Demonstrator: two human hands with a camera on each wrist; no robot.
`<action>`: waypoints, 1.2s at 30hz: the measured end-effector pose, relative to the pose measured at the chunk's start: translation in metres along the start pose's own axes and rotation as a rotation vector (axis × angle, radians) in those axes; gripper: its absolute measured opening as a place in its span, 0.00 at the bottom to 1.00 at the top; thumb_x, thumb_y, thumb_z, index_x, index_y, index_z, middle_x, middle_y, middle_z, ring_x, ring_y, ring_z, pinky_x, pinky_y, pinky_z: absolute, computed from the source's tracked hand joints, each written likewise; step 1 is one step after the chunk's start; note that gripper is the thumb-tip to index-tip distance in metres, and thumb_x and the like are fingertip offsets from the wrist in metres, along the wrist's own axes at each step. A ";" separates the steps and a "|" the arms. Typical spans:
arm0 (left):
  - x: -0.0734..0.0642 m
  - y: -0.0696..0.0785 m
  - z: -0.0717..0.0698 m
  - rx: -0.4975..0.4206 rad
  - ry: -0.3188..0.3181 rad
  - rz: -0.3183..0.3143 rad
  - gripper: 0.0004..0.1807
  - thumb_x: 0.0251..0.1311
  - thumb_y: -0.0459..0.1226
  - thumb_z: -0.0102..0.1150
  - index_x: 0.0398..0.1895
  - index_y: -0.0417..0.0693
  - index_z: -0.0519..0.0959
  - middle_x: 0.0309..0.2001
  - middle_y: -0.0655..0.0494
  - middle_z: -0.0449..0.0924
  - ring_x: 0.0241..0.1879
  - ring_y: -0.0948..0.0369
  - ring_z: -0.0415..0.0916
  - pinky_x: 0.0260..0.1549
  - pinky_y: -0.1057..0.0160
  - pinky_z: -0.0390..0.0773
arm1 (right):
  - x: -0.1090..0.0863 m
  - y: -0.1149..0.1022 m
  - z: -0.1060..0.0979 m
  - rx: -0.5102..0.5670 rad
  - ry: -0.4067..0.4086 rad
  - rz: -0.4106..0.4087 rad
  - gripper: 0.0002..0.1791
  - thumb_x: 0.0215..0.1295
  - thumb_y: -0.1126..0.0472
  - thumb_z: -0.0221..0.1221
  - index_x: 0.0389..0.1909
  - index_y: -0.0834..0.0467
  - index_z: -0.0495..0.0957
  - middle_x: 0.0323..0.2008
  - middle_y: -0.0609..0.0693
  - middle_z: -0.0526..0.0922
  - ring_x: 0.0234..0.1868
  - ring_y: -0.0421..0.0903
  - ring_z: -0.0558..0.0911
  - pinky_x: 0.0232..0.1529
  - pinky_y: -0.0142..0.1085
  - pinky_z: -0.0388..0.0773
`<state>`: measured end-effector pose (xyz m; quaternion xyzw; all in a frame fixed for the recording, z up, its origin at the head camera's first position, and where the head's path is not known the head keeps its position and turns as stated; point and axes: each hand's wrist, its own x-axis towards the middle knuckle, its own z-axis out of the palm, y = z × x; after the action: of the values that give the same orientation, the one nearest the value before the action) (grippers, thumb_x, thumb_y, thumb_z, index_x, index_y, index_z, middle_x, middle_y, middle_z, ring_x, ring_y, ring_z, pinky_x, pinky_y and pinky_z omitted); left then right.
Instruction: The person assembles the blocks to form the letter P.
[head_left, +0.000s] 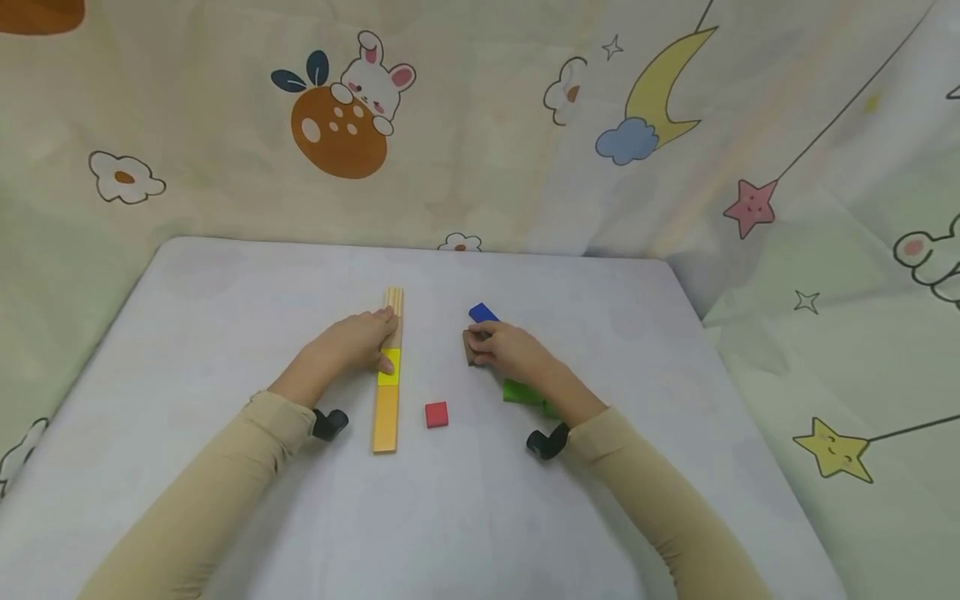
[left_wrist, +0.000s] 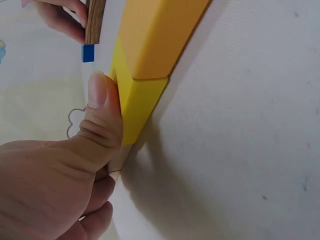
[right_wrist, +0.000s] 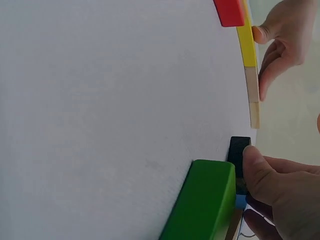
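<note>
A straight row of blocks lies on the left side of the table: an orange block (head_left: 386, 421) nearest, a yellow block (head_left: 388, 377) after it, then pale wooden blocks (head_left: 395, 300) at the far end. Along the row's left side is my left hand (head_left: 348, 342); its thumb rests against the yellow block and its fingers touch the wooden part. My right hand (head_left: 517, 354) pinches a brown wooden block (head_left: 468, 348) between thumb and fingers. A blue block (head_left: 482, 312) lies just beyond that hand. Partly under the right wrist in the head view are green blocks (head_left: 521, 392).
A small red block (head_left: 437, 415) lies between the row and the right hand. The white table (head_left: 450, 525) reaches back to a printed cloth (head_left: 480, 125) with cartoon figures. Black wrist cameras (head_left: 547, 442) hang by both sleeves.
</note>
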<state>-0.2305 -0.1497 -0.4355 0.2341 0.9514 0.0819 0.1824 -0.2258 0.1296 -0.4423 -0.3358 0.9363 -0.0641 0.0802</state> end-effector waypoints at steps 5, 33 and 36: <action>-0.002 -0.002 -0.002 -0.003 0.025 -0.011 0.34 0.44 0.50 0.70 0.51 0.40 0.72 0.70 0.35 0.57 0.63 0.40 0.67 0.62 0.44 0.68 | 0.013 -0.007 -0.002 -0.085 0.007 -0.039 0.21 0.62 0.52 0.61 0.55 0.52 0.79 0.61 0.49 0.76 0.62 0.47 0.75 0.61 0.39 0.74; -0.002 -0.003 0.008 -0.067 0.021 -0.059 0.50 0.44 0.49 0.72 0.70 0.39 0.61 0.73 0.41 0.54 0.69 0.44 0.59 0.67 0.47 0.62 | 0.156 0.010 -0.008 0.039 0.073 -0.009 0.21 0.61 0.53 0.61 0.53 0.57 0.78 0.55 0.57 0.78 0.58 0.50 0.77 0.61 0.38 0.73; -0.002 -0.004 0.008 -0.077 0.031 -0.050 0.50 0.44 0.49 0.72 0.69 0.39 0.61 0.73 0.41 0.54 0.69 0.44 0.59 0.68 0.48 0.62 | 0.168 0.012 -0.011 0.048 0.083 -0.043 0.19 0.63 0.56 0.60 0.53 0.58 0.79 0.54 0.58 0.79 0.57 0.51 0.78 0.59 0.38 0.75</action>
<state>-0.2272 -0.1542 -0.4433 0.2018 0.9558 0.1177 0.1786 -0.3634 0.0324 -0.4520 -0.3508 0.9296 -0.1021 0.0479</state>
